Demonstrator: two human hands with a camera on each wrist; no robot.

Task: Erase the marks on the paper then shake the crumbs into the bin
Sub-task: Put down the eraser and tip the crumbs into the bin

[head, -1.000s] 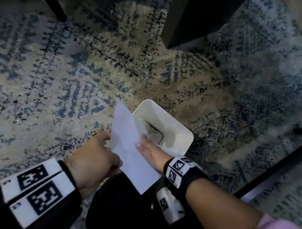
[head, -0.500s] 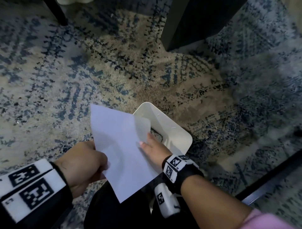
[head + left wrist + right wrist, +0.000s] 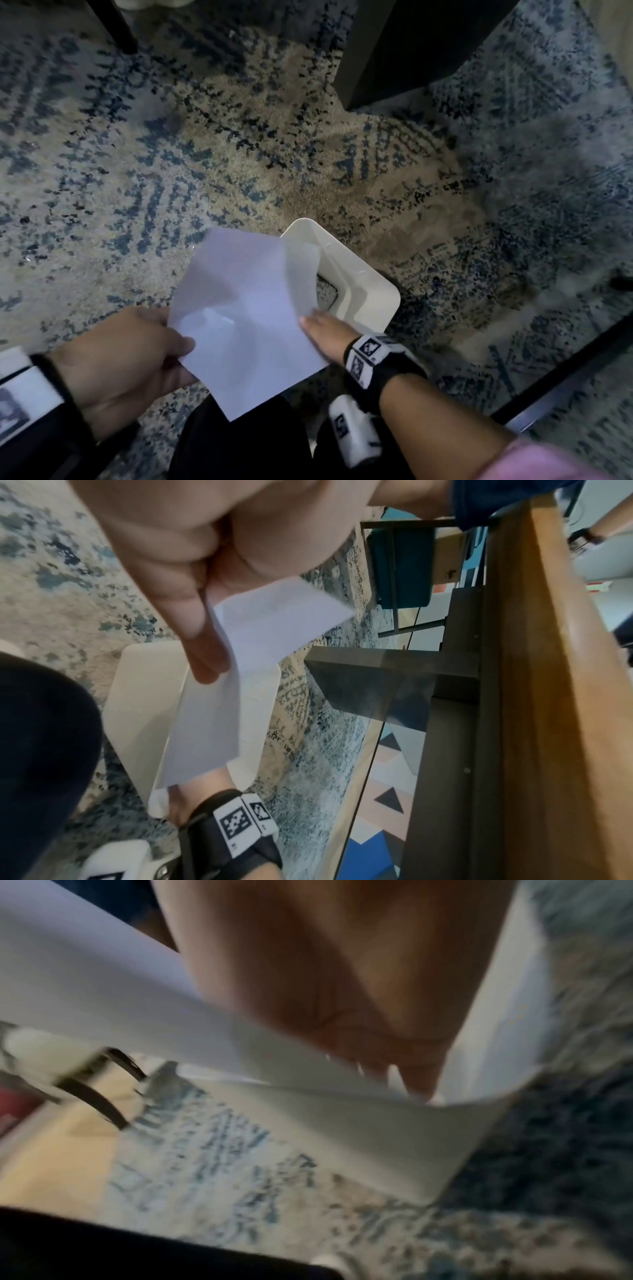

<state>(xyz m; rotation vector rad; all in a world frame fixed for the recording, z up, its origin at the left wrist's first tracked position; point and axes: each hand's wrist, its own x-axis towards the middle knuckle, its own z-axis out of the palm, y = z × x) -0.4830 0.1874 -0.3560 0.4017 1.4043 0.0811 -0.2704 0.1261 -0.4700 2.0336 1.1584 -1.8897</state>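
A white sheet of paper (image 3: 246,315) hangs bowed over the near left part of the white bin (image 3: 363,284) on the rug. My left hand (image 3: 181,339) pinches the sheet's left edge, thumb on top. Gripping the right edge is my right hand (image 3: 308,322), thumb on top and fingers hidden under the sheet, just above the bin's opening. In the left wrist view the left fingers (image 3: 202,631) clamp the paper (image 3: 274,620) above the bin (image 3: 137,696). The right wrist view is blurred; there the paper (image 3: 103,993) runs under the hand beside the bin wall (image 3: 496,1015).
A blue and beige patterned rug (image 3: 171,171) covers the floor. A dark furniture panel (image 3: 394,51) stands beyond the bin and a dark chair leg (image 3: 113,27) at top left. A dark bar (image 3: 565,370) crosses the lower right. My dark-trousered knee (image 3: 239,445) is below the paper.
The sheet stood steeply folded over the bin; it has spread wider and flatter. My left hand has moved left and lower with its edge. The right hand stays at the bin.
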